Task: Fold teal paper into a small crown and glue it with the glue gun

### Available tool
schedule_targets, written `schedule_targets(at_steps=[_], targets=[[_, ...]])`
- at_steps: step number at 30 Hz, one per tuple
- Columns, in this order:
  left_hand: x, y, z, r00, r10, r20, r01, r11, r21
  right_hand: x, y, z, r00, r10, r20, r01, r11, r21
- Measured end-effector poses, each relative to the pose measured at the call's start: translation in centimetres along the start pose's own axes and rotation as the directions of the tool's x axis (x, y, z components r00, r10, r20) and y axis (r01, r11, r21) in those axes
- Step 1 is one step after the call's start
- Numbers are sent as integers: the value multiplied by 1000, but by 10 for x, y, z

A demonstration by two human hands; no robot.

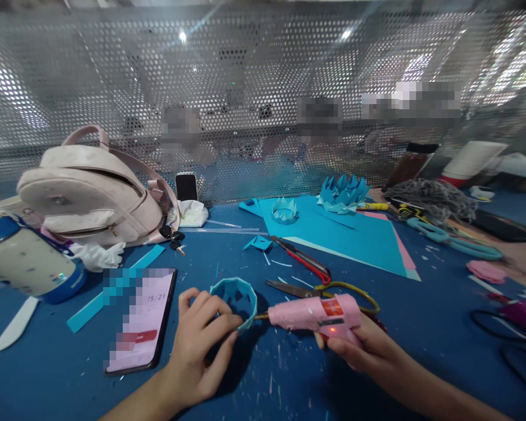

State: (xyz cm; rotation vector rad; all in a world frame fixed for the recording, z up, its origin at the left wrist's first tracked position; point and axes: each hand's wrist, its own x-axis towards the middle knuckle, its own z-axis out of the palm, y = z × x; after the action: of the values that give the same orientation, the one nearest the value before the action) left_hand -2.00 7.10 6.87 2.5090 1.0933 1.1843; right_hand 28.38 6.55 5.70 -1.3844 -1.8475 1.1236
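Note:
A round blue paper ring (252, 287) stands on the blue table, with my left hand (206, 345) closed on its left and near side, fingertips on the rim. My right hand (355, 345) is wrapped round the handle of a pink glue gun (296, 313), whose small light glows orange. The gun's nozzle points left, at or close to the ring's right wall; whether they touch is unclear. Scissors (293, 288) with yellow handles lie just behind the gun. Beyond them is a red and black cutter (304, 261), and a small folded blue paper piece (258, 242) rests behind the ring.
Blue paper sheets (355, 240) bear a small pale paper ring (284, 211) and a spiky blue paper crown (342, 193). A phone (151, 316), blue strip (85, 313), bottle (30, 257) and backpack (100, 193) occupy the left. Teal scissors (469, 244) and cords (429, 199) lie right.

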Motion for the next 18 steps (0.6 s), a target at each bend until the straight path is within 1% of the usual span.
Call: schedule_targets(at_steps=[7, 10, 13, 16, 18], targets=[[4, -6, 0, 998, -54, -25, 52, 997, -63, 0, -1, -1, 999, 22, 38, -22, 999, 23], [6, -8, 1, 994, -103, -24, 99, 983, -157, 1, -3, 0, 999, 29, 20, -30, 999, 37], [7, -11, 3, 982, -183, -37, 170, 959, -227, 4, -7, 1, 1000, 14, -19, -12, 996, 93], [6, -15, 6, 967, -250, -54, 235, 951, -199, 8, -13, 0, 998, 47, -42, -40, 986, 159], [5, -18, 8, 964, -253, -78, 240, 959, -150, 11, -17, -1, 996, 65, -55, -55, 983, 173]])
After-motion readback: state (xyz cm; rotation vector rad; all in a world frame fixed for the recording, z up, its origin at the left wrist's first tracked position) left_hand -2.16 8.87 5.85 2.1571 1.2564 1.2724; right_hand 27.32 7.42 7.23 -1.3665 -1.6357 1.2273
